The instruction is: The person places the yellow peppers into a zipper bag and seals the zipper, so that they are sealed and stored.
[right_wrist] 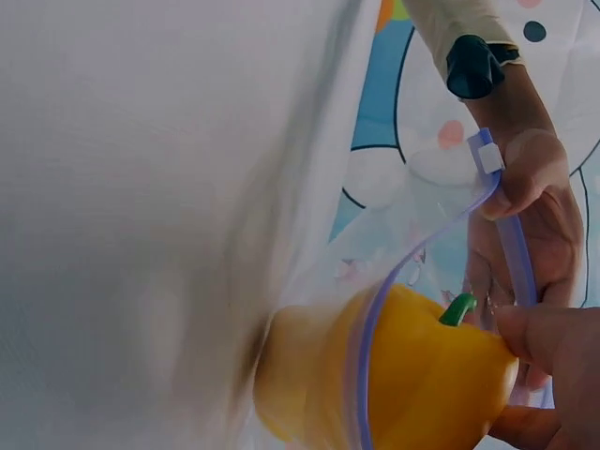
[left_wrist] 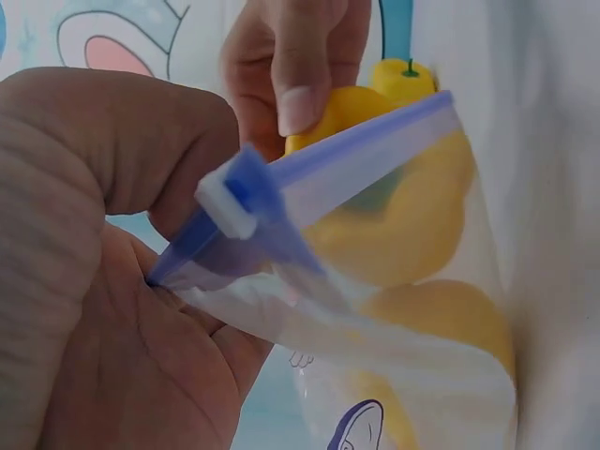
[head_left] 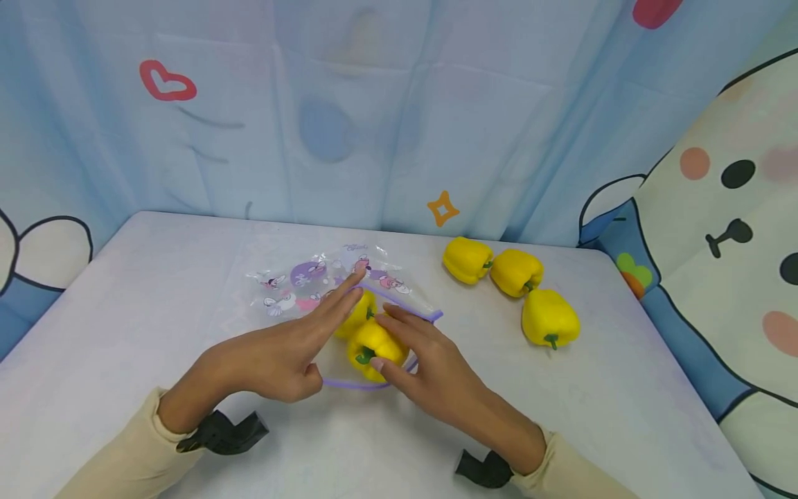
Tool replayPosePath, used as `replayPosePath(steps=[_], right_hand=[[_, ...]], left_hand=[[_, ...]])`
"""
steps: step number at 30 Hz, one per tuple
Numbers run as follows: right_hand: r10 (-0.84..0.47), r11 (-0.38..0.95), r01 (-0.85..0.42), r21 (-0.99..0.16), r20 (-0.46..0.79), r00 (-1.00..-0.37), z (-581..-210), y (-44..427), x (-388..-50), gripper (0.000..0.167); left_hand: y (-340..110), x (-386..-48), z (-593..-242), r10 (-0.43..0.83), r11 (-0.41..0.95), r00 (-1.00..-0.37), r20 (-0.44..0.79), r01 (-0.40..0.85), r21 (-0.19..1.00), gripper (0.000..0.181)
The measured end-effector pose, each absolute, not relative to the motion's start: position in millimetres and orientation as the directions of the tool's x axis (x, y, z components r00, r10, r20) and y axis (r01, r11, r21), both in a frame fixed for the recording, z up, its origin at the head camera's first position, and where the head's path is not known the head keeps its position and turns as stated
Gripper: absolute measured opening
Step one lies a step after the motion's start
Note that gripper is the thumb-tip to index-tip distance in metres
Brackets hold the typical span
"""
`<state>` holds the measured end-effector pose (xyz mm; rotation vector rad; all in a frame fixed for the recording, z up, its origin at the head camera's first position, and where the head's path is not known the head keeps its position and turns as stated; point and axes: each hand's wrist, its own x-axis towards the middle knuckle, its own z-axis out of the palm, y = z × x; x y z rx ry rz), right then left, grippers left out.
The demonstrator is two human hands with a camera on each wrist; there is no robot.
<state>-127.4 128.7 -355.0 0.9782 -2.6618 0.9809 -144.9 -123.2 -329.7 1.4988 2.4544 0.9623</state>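
A clear zip bag (head_left: 305, 274) with a purple rim and printed cartoon figures lies on the table. My left hand (head_left: 277, 360) is at its mouth, fingers stretched out; the bent thumb pinches the purple zip strip beside the white slider (right_wrist: 490, 157). With thumb and fingers, my right hand (head_left: 436, 360) grips a yellow bell pepper (head_left: 368, 343), stem toward me, partly inside the bag's mouth. Behind it, another yellow bell pepper (head_left: 357, 320) sits within the bag. The left wrist view shows yellow through the film, partly blurred.
Three more yellow bell peppers stand together to the right on the white-covered table: one at the back (head_left: 467, 260), one in the middle (head_left: 517, 272), one nearer me (head_left: 550, 319). A light-blue printed curtain (head_left: 349, 125) hangs behind the table's far edge.
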Motion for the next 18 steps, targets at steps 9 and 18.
replayPosePath(steps=[9,18], right_hand=[[-0.493,0.616,-0.6,-0.51,0.345,-0.799,-350,131,-127,0.055],[-0.488,0.595,-0.624,-0.506,0.389,-0.781,-336,134,-118,0.053]], left_hand=[[-125,-144,-326,0.834,0.297,-0.491,0.251,0.784,0.546,0.115],[-129,-138,-317,0.79,0.365,-0.564,0.242,0.749,0.553,0.11]])
